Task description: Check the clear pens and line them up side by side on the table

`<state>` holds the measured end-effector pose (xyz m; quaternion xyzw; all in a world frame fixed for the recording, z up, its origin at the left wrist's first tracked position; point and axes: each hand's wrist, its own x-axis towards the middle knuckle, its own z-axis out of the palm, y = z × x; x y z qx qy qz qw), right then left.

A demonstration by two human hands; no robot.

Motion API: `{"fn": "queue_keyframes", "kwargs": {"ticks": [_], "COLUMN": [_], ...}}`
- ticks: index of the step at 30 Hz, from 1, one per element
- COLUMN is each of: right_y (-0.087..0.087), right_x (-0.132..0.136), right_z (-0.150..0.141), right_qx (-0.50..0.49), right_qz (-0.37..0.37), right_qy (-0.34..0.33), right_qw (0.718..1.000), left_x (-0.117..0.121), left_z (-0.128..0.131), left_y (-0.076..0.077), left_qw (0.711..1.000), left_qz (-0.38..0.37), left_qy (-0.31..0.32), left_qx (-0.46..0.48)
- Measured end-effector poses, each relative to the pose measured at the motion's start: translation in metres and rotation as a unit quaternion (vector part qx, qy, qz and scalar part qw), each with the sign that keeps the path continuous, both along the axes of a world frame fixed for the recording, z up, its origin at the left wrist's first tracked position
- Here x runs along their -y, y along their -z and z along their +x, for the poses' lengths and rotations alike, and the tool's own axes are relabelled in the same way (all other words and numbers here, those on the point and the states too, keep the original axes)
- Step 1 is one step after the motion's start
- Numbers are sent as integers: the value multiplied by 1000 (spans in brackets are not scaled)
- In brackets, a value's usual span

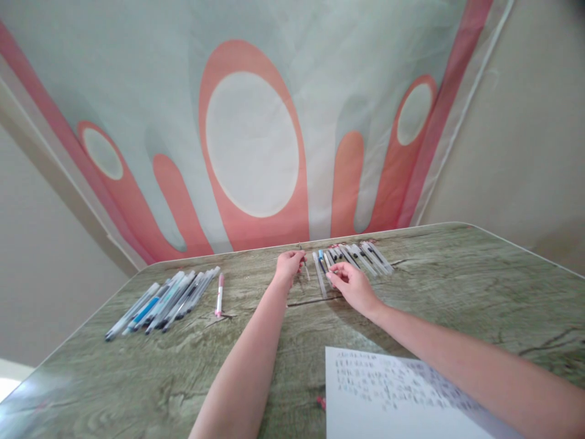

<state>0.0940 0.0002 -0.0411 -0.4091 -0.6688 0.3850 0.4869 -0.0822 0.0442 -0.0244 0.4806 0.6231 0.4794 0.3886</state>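
Observation:
My left hand [289, 266] is stretched across a green wood-grain table [457, 286], fingers curled in a pinch at a thin pen part [305, 269] near the far edge. My right hand [353, 285] lies just to its right, fingers closed round a clear pen [327, 268] at the left end of a row of several pens [361, 257]. What exactly the left fingers hold is too small to make out.
A second row of several pens [164, 300] lies at the left, with a pink pen [220, 294] beside it. A handwritten white sheet [393, 390] lies near the front edge, a small red thing [321, 402] at its left. A patterned cloth [251, 134] hangs behind the table.

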Motion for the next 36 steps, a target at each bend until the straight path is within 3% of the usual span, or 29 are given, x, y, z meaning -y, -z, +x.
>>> {"fn": "queue_keyframes", "kwargs": {"ticks": [4, 8, 12, 27, 31, 36], "right_y": [1, 1, 0, -3, -15, -28], "right_x": [1, 2, 3, 1, -11, -39], "right_z": [0, 0, 0, -2, -2, -7], "right_qx": [8, 15, 28, 38, 96, 228], "right_qz": [15, 16, 20, 22, 40, 137], "right_qy": [0, -2, 8, -10, -36, -59], "right_qw": [1000, 1000, 999, 999, 994, 962], "left_x": [0, 1, 3, 6, 8, 10], "left_z": [-8, -4, 1, -4, -7, -5], "left_y": [7, 12, 12, 16, 18, 21], "left_qw": [995, 963, 945, 948, 957, 974], "left_qz": [-27, -29, -14, -4, 35, 53], "left_qy": [19, 40, 26, 29, 36, 42], "left_qx": [-97, -264, -325, -317, -287, -217]}}
